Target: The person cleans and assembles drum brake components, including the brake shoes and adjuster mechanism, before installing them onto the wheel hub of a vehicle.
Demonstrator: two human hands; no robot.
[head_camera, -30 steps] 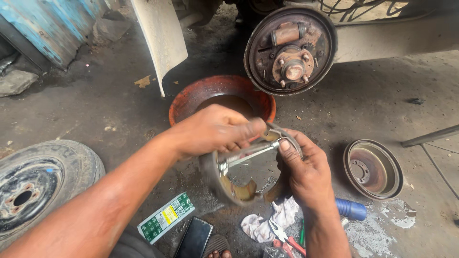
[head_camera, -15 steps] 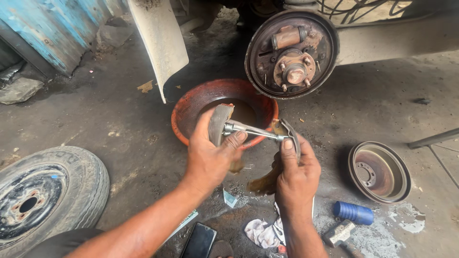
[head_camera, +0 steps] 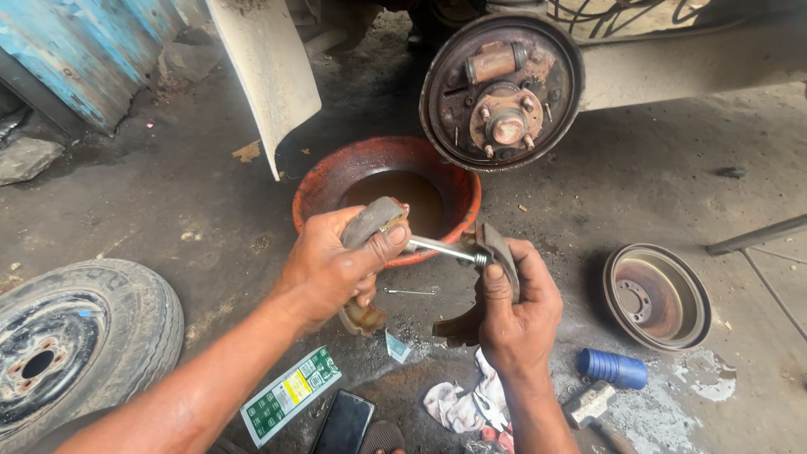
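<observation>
My left hand (head_camera: 332,265) grips a curved, worn brake shoe (head_camera: 370,220), thumb pressed on its upper end. My right hand (head_camera: 514,307) holds a second curved brake shoe (head_camera: 496,248) upright. A shiny metal rod with a small spring (head_camera: 445,250) spans between the two shoes. Both are held over the greasy floor, just in front of an orange basin (head_camera: 319,189) of brown liquid. Behind it, the bare rusty brake backing plate and wheel hub (head_camera: 502,88) hang on a raised vehicle.
A removed brake drum (head_camera: 656,296) lies on the right, a wheel with tyre (head_camera: 71,345) on the left. Near me lie a green-white box (head_camera: 290,395), a dark phone (head_camera: 345,424), a rag (head_camera: 458,403), a blue cylinder (head_camera: 612,367) and a hammer (head_camera: 593,408). A thin pin (head_camera: 410,292) lies on the floor.
Both hands have shifted with the shoes and rod from low over the floor up toward the basin's near rim, and my left hand has regripped the left shoe.
</observation>
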